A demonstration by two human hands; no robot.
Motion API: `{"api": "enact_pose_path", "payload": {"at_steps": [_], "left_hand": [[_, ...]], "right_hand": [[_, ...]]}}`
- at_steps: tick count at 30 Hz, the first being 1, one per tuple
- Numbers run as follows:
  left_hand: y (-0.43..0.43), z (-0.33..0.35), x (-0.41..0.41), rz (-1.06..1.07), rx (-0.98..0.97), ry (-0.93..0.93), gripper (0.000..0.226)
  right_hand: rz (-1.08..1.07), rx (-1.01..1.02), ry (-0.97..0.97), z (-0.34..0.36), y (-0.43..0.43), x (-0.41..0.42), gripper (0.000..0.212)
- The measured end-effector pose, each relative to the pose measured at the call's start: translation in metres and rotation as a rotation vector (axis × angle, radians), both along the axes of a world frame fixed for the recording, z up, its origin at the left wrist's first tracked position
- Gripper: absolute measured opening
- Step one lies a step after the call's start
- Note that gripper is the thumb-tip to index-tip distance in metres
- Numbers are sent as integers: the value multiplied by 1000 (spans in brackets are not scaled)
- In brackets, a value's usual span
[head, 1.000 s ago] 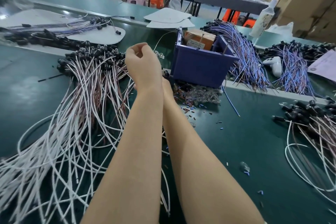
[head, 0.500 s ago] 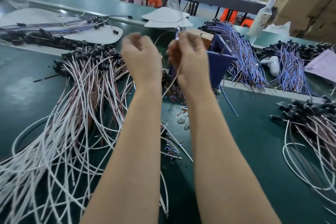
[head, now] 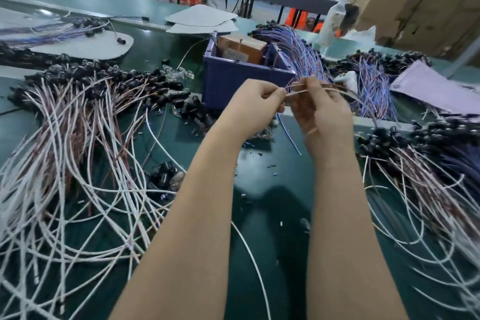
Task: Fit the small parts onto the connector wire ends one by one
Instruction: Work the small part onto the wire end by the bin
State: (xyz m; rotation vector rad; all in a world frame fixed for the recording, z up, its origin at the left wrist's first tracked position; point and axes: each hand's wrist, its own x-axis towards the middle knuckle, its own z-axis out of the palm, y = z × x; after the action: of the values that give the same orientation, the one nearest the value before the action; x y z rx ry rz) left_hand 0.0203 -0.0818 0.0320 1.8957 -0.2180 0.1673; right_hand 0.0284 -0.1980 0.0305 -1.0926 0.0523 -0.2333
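Forearms reach up from the near edge, and below them the green surface carries a scatter of loose parts, kept within easy reach, I judge, so one can be picked up per wire. To my left lies a heap of white wires with black connectors at their far ends. A second heap lies to my right, well apart from the first. That probably keeps done and undone work from mixing, though I cannot tell which is which.

Both hands are raised above the surface between the heaps. My left hand is curled, thumb and fingertip pinched on what I take to be one small part, too tiny to make out. My right hand, blurred, has its fingers curled round one connector wire, close behind its end so the tip does not flop. That wire is thin and pale with a reddish strand. Its end points at my left fingertips, nearly touching, and the rest arcs off rightward.

Just beyond the hands stands a blue bin, and behind it a sheaf of blue-violet wires.
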Motion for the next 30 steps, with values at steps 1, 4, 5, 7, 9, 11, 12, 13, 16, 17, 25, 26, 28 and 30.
{"api": "enact_pose_path", "payload": {"at_steps": [1,4,5,7,9,11,12,13,16,17,25,26,28,30], "left_hand": [[-2,-4,2,18,18,14,27],[-1,-15,9,90,42,41,29],[1,-16,10,100,28,51,28],[9,-19,12,76,-15,95,27],[14,-22,13,25,-54,151,28],[17,-26,13,14,-72,179,29],[17,-27,13,19,-80,191,29],[18,-28,13,25,-83,204,29],[22,-28,13,37,-18,224,29],[23,-28,13,53,-10,214,30],[13,-28,14,86,110,81,26],[13,-27,14,72,133,66,28],[14,-26,13,60,157,24,31],[15,-26,14,71,175,4,26]], "right_hand": [[44,-79,19,-4,-1,2,18],[74,-418,46,-14,-5,9,27],[45,-465,58,-17,-7,13,30],[-44,-369,98,-20,-10,18,31],[-132,-151,138,-21,-14,22,30],[-199,40,147,-22,-17,20,30],[-235,115,133,-21,-18,19,30],[-279,174,113,-20,-20,19,30],[-369,316,62,-14,-27,17,29],[-347,300,91,-13,-27,17,30],[-50,-1196,-275,18,13,3,17],[-142,-1282,-352,20,14,2,18],[-57,-1425,-287,15,12,4,25],[100,-1520,-92,5,5,8,29]]}}
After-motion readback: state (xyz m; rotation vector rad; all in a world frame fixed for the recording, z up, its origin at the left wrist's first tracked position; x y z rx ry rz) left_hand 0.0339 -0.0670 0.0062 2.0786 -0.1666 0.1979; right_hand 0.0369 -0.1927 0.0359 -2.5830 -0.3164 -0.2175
